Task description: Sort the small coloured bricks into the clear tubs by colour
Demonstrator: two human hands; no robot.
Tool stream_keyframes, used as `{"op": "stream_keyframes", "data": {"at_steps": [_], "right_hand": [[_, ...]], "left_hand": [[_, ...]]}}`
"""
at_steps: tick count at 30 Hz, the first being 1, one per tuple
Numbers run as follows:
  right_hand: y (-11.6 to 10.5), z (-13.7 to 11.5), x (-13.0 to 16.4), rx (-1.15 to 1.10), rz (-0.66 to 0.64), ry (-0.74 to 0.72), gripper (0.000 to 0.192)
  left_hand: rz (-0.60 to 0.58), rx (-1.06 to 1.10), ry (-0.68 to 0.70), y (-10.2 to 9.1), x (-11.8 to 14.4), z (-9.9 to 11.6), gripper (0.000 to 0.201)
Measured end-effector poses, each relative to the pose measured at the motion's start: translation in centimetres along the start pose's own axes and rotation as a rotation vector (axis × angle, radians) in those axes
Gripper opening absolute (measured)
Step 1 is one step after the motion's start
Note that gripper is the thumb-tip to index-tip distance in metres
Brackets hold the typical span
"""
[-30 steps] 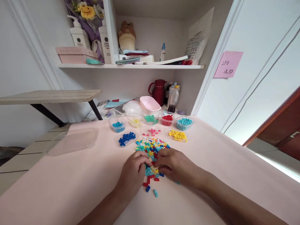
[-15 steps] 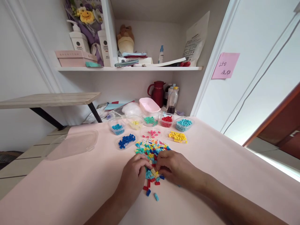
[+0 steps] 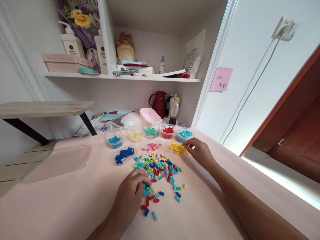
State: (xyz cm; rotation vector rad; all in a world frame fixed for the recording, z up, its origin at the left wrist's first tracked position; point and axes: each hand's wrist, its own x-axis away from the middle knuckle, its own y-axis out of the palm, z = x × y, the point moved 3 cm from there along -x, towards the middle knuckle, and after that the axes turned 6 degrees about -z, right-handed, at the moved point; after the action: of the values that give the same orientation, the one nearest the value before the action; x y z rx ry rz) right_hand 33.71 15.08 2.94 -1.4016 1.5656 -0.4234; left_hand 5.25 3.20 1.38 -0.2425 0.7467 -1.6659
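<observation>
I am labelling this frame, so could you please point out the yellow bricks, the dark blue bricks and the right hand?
yellow bricks (image 3: pixel 177 148), head view, middle of the pile.
dark blue bricks (image 3: pixel 124 155), head view, middle of the pile.
right hand (image 3: pixel 200 151), head view, back of the hand.

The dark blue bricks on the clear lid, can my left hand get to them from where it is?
Probably yes. The left hand rests at the mixed brick pile, and the dark blue bricks lie just beyond on bare pink tabletop, nothing between.
</observation>
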Motion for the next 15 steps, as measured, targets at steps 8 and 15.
{"op": "stream_keyframes", "data": {"at_steps": [8,15], "right_hand": [[-1.7,0.6,0.3,-0.276,0.117,0.177,0.028],[-2.4,-0.4,0.8,0.025,-0.096,0.194,0.017]], "left_hand": [[-0.001,-0.008,0.010,0.0,0.0,-0.2,0.034],[0.005,-0.023,0.022,-0.1,0.0,0.1,0.033]]}}
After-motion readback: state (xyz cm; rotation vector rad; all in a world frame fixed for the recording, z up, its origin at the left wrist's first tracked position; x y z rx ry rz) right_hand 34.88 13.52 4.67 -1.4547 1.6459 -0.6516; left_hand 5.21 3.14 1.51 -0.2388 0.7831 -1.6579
